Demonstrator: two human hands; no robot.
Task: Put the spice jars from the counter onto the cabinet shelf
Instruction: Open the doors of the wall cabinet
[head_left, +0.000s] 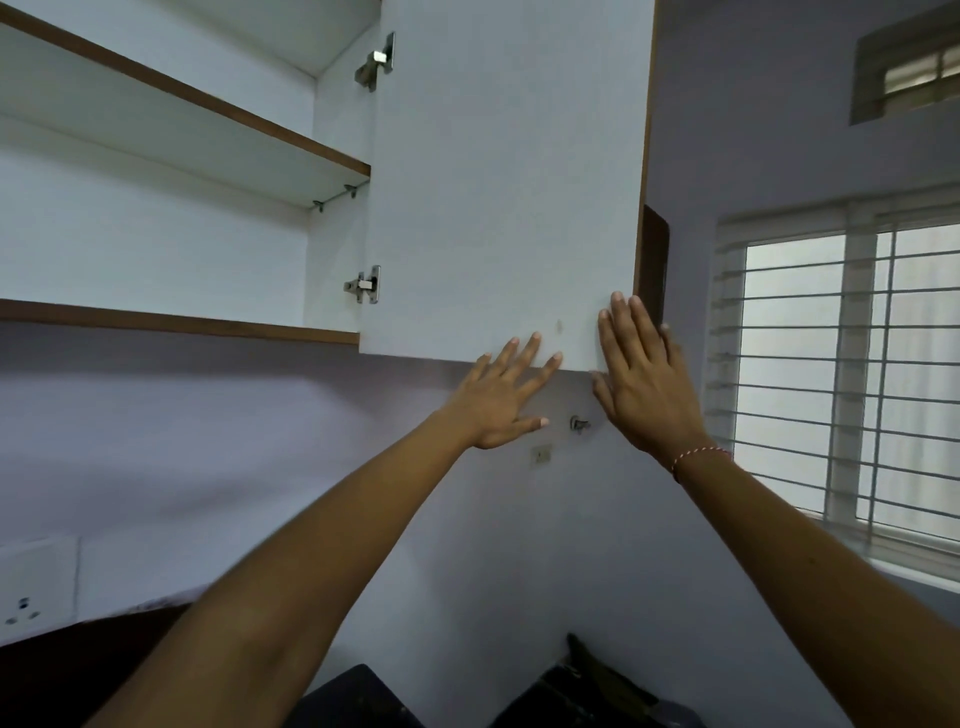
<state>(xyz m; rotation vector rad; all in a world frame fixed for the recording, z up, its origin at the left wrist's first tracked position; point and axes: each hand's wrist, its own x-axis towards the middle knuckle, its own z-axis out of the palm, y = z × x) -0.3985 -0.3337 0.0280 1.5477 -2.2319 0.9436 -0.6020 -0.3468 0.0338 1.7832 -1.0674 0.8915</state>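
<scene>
A white wall cabinet stands with its door (498, 182) swung out toward me. Inside, a lower shelf (171, 325) and an upper shelf (197, 98) with brown front edges hold nothing I can see. My left hand (501, 397) reaches up with straight, spread fingers touching the door's bottom edge. My right hand (644, 379) lies flat against the door's lower right corner, fingers straight, thumb under the edge. No spice jars are in view.
Two metal hinges (363, 285) join the door to the cabinet side. A barred window with blinds (841, 364) is at the right. A wall socket (36, 582) is at the lower left. Dark objects (587, 686) lie low in the corner.
</scene>
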